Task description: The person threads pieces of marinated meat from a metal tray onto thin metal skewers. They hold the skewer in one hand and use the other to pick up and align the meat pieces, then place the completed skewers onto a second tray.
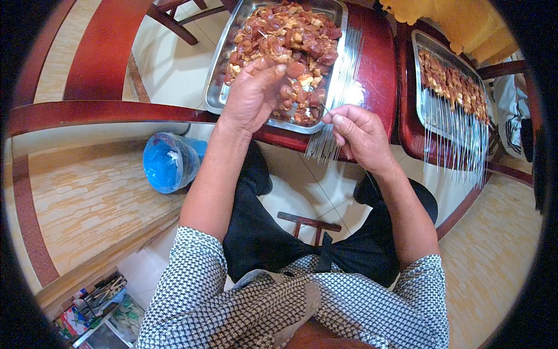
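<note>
My right hand (359,133) pinches a thin metal skewer (321,103) between thumb and forefinger, its far end angled up toward the meat. Over the near part of a steel tray (209,94), my left hand (257,94) is curled, with a red piece of meat (297,70) at its thumb and fingertips; the curled fingers partly hide the grip. Raw, sauce-coated meat chunks (287,32) with paler fatty bits heap up in the tray. Along the tray's right side lies a bundle of bare metal skewers (322,144), their near ends jutting past the seat edge.
A red wooden chair seat (375,70) supports the tray. To the right, another steel tray (420,109) holds loaded meat skewers (453,85), handles overhanging its near edge. A blue lined bin (162,163) stands left, below a red wooden rail (109,111). Yellow cloth (453,22) hangs far right.
</note>
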`<state>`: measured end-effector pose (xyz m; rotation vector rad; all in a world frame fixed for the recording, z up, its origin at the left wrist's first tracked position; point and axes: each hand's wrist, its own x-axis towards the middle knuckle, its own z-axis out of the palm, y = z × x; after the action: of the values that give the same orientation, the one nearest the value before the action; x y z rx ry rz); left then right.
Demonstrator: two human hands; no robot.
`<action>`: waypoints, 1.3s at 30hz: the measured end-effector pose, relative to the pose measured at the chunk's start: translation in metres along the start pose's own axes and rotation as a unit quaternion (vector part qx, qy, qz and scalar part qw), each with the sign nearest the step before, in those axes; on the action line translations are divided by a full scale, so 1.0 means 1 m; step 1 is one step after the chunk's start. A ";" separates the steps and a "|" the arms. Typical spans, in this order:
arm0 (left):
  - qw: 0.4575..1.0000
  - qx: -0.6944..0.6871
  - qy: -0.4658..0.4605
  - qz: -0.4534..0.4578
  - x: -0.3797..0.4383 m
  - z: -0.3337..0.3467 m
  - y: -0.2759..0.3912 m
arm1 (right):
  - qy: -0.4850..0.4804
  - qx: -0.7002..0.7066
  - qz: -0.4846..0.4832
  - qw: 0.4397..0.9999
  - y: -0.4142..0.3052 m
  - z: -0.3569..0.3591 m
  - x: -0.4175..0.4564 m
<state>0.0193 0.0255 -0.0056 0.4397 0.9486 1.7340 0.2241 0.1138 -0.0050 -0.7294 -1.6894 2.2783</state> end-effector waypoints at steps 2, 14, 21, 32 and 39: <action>1.000 -0.020 0.001 0.015 0.002 -0.002 0.001 | 0.002 0.000 -0.005 1.000 0.002 0.000 0.000; 0.994 0.108 0.012 0.029 0.002 -0.004 -0.001 | -0.021 0.041 0.021 0.999 -0.001 -0.003 -0.001; 0.965 0.251 0.063 -0.030 0.002 -0.008 -0.002 | -0.034 0.110 0.042 0.993 -0.004 -0.010 -0.003; 0.978 0.184 0.094 0.021 0.002 -0.001 -0.001 | -0.034 0.135 0.068 0.988 -0.006 -0.015 -0.006; 0.987 0.156 0.034 0.003 0.000 -0.005 0.002 | -0.033 0.144 0.069 0.987 -0.008 -0.014 -0.007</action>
<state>0.0145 0.0235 -0.0076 0.5879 1.2775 1.6191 0.2366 0.1252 0.0013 -0.7313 -1.3294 2.5942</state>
